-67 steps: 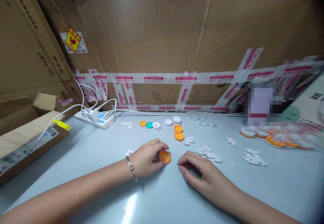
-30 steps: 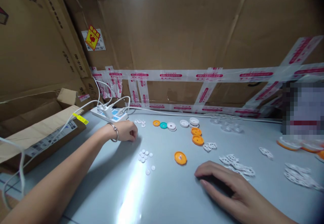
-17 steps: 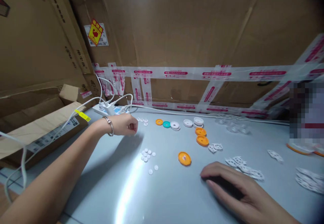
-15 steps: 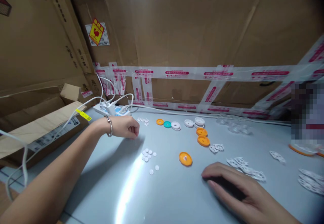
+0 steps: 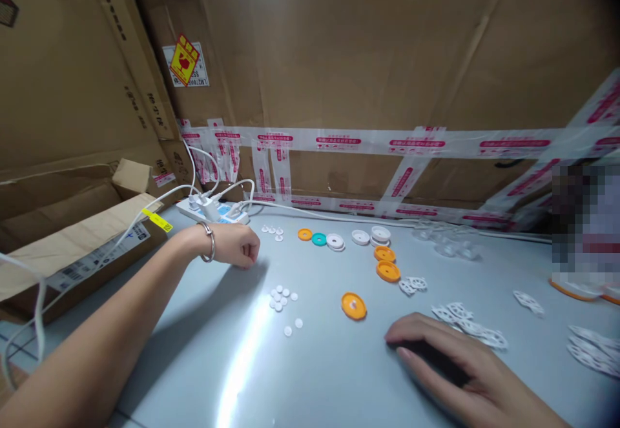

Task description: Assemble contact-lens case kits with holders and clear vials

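My left hand [image 5: 237, 245] is closed near the back of the table, its fingers curled downward, and whatever they may hold is hidden. Just right of it stand several small white pegs [image 5: 274, 232]. Nearer to me lies a cluster of small white discs [image 5: 279, 299]. My right hand [image 5: 465, 363] rests on the table at the right, thumb and fingers apart with nothing visible between them. Left of its fingertips lies an orange wheel [image 5: 353, 306] with a small pale piece at its centre. White openwork pieces [image 5: 467, 326] lie just beyond the right hand.
Along the back sit a small orange ring [image 5: 305, 235], a teal ring [image 5: 319, 239], white round parts [image 5: 335, 242] and orange discs [image 5: 388, 271]. Clear plastic parts [image 5: 455, 246] are at right. A plugged power strip [image 5: 213, 210] and an open carton [image 5: 77, 247] stand left; cardboard [image 5: 363, 47] walls the back.
My left hand has drawn slightly left, its fingers curled a little tighter. My right hand has stayed in place. The view has shifted very slightly.
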The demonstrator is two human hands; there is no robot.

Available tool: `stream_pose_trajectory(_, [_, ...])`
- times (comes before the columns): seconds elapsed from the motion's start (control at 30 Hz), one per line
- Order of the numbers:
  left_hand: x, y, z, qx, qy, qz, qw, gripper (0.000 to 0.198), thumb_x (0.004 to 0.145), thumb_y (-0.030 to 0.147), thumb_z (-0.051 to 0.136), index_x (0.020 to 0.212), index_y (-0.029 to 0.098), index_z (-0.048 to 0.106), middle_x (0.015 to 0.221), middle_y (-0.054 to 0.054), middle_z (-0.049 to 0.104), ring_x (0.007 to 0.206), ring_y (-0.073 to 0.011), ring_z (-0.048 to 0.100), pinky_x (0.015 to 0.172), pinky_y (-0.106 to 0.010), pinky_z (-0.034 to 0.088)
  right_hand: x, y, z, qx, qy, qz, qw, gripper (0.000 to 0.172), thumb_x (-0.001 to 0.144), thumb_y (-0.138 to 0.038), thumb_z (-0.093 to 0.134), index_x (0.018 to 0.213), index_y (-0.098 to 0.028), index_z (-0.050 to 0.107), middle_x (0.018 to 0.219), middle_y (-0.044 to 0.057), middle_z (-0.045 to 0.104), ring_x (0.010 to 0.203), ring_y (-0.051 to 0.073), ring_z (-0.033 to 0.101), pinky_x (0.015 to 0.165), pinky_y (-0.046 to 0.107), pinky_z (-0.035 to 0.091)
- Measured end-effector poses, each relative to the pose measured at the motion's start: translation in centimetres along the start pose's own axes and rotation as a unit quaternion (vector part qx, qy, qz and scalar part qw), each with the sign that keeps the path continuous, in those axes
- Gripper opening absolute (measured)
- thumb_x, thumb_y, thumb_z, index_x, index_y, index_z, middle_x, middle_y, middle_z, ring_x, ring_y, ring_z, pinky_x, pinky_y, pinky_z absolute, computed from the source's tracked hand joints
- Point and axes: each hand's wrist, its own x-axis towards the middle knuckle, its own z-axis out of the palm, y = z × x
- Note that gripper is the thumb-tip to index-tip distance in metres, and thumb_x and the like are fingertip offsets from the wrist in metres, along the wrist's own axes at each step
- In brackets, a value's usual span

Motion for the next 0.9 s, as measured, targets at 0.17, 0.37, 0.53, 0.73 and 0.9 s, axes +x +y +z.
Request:
stream_pose_trajectory(0.17, [0.13,0.06,0.07,0.018,0.007,-0.010,1.000,0.015,0.063,0.013,0.054,0.071,0.015,0.066,0.067,-0.002,0.069,0.064,-0.0139,0.063,0.058,-0.018,0.044,0.24,-0.30,-0.12,0.007,-0.004,0.002,1.000,0.014,0.083,-0.029,0.046,0.086,-0.025,0.060,0.087,0.003,0.064,0.083,0.016,0.062,0.074,0.023,0.051])
stream_pose_trajectory(0.37, [0.18,-0.06,0.09,0.028,0.017,-0.022,0.999,0.016,0.062,0.014,0.053,0.071,0.014,0.066,0.067,-0.003,0.068,0.062,-0.0143,0.061,0.055,-0.019,0.044,0.19,-0.65,-0.30,0.014,-0.029,0.011,0.999,0.016,0.084,-0.029,0.044,0.085,-0.025,0.059,0.086,0.002,0.064,0.082,0.015,0.062,0.073,0.023,0.051])
stream_pose_trajectory(0.53, [0.29,-0.18,0.17,0.026,0.016,-0.020,0.999,0.016,0.061,0.013,0.052,0.070,0.014,0.066,0.066,-0.003,0.068,0.063,-0.0153,0.062,0.056,-0.020,0.044,0.15,-0.86,-0.35,0.015,-0.033,0.013,0.999,0.016,0.085,-0.029,0.043,0.085,-0.024,0.059,0.086,0.002,0.064,0.082,0.015,0.062,0.073,0.023,0.050])
stream_pose_trajectory(0.73, [0.36,-0.48,0.16,0.010,0.017,-0.021,1.000,0.014,0.061,0.013,0.053,0.068,0.014,0.065,0.066,-0.003,0.068,0.063,-0.0153,0.062,0.058,-0.021,0.045,0.15,-0.75,-0.33,0.018,-0.034,0.013,0.999,0.016,0.085,-0.029,0.043,0.084,-0.024,0.059,0.086,0.002,0.064,0.082,0.015,0.061,0.073,0.023,0.050])
stream_pose_trajectory(0.9, [0.23,-0.61,0.09,-0.047,-0.012,-0.001,0.999,0.011,0.067,0.014,0.053,0.071,0.016,0.062,0.070,-0.001,0.070,0.066,-0.0128,0.064,0.060,-0.018,0.046,0.15,-0.28,-0.03,0.011,-0.028,0.003,1.000,0.016,0.084,-0.029,0.045,0.084,-0.024,0.060,0.085,0.003,0.064,0.081,0.016,0.062,0.072,0.024,0.051])
